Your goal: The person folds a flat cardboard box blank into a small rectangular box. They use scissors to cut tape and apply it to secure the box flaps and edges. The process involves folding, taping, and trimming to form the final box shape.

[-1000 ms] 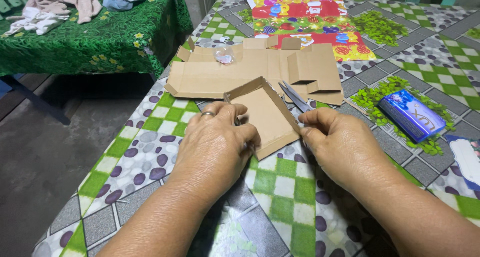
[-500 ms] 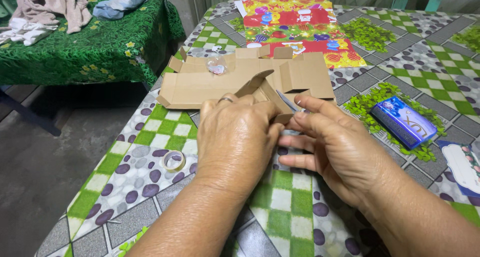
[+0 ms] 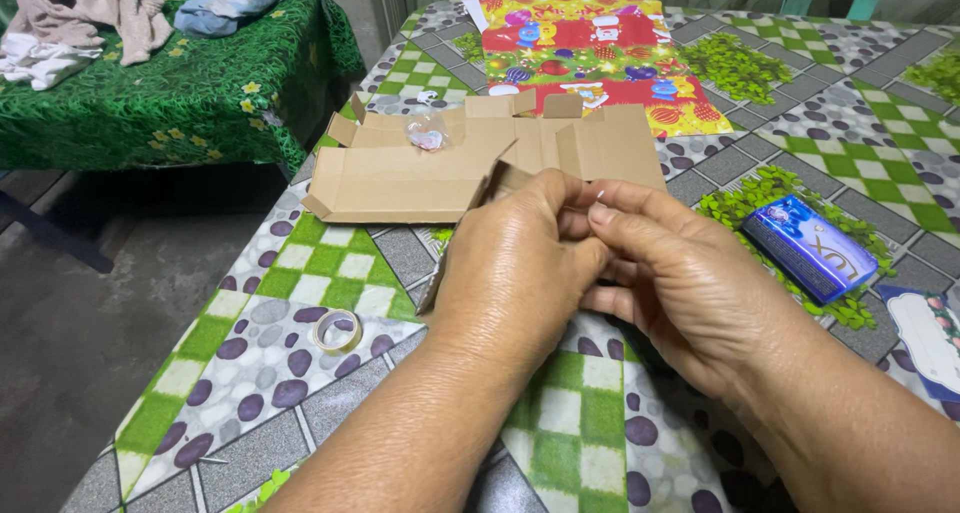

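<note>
My left hand (image 3: 515,273) and my right hand (image 3: 680,283) are pressed together over a small brown cardboard piece (image 3: 497,185), both gripping it. Most of the piece is hidden behind my fingers; only its top flap and a lower edge near my left wrist show. It is tipped up off the patterned tablecloth (image 3: 340,263). Just behind it lies a large flattened cardboard box (image 3: 400,173) with a small clear packet (image 3: 427,133) on it. The scissors seen earlier are hidden now.
A roll of clear tape (image 3: 338,329) lies left of my left arm. A blue soap box (image 3: 808,246) sits to the right, bright wrapping paper (image 3: 590,53) at the back. A second table with green cloth (image 3: 170,93) and clothes stands across a gap at left.
The small cardboard piece was lying open on the table; my hands have lifted and folded it upward and closed in around it. The tape roll came into view.
</note>
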